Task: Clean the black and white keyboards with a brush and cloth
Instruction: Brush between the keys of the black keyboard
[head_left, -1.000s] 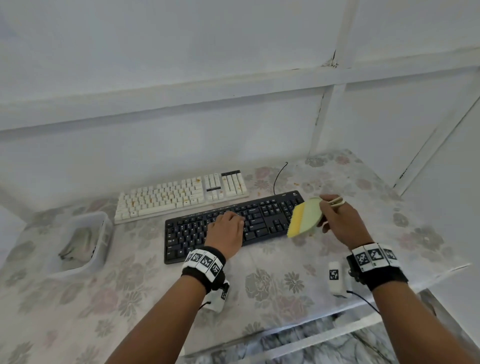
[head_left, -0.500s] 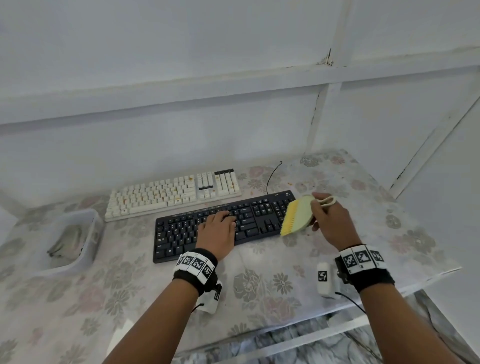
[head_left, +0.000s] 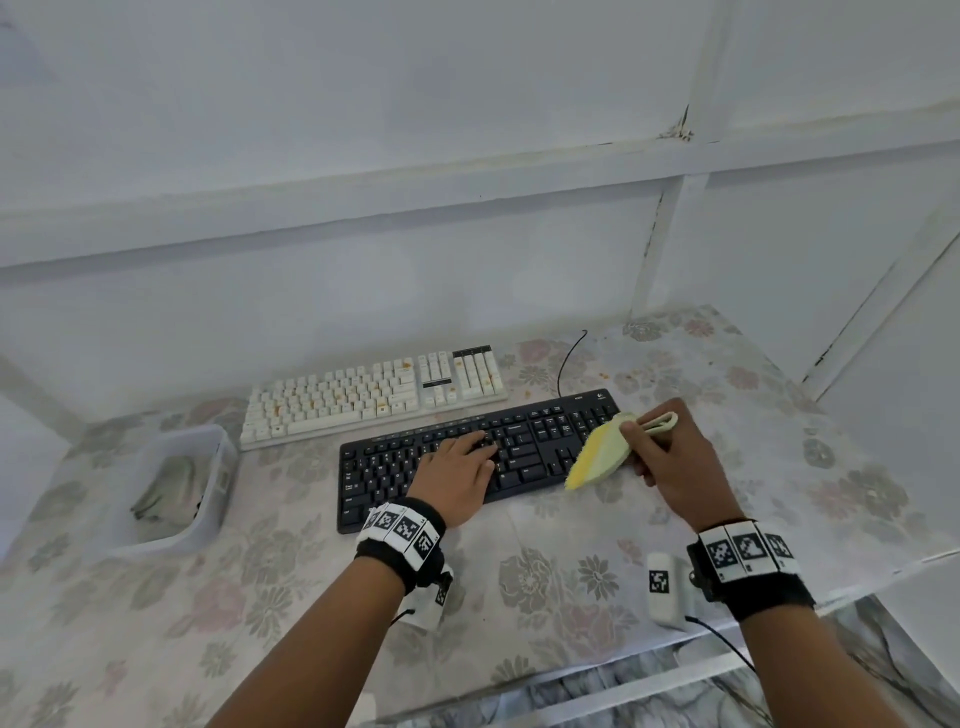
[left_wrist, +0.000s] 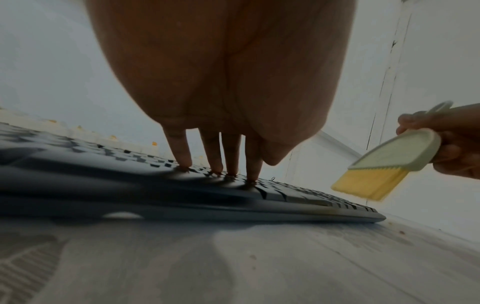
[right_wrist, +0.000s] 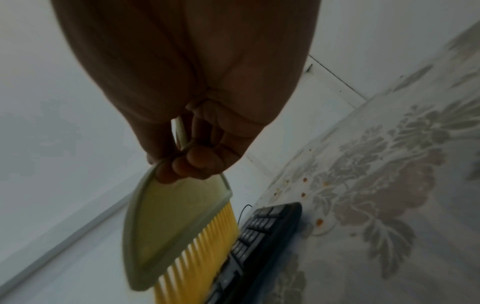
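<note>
- The flat black plastic keyboard (head_left: 467, 457) lies near the middle of the table covered with a pale floral-patterned cloth (head_left: 571, 561), its long side running left to right.
- The left hand (head_left: 457, 475) rests on the middle of that keyboard; the left wrist view shows its straight fingers (left_wrist: 182, 152) pressing their tips on the keys, holding nothing.
- The right hand (head_left: 670, 462) is curled round the looped handle of a small hand brush with a pale green plastic back and yellow bristles (head_left: 597, 457).
- The brush hangs over the right end of the black keyboard, bristles pointing down and to the left; from these views I cannot tell whether the bristles touch the keys.
- The white plastic keyboard with orange-brown specks on its keys (head_left: 374, 400) lies just beyond the black one, shifted to the left, the two nearly touching along their long edges.
- A thin black cable (head_left: 566, 364) runs from the far edge of the black keyboard toward the wall.
- A translucent white plastic tub (head_left: 208, 519) stands at the left of the table, well apart from the keyboards, with a crumpled grey-green cloth (head_left: 166, 493) inside it.
- Small orange crumbs (right_wrist: 303, 194) lie scattered on the table cover near the far right corner of the black keyboard.
- Both wrists carry black bands with black-and-white coded tags.
</note>
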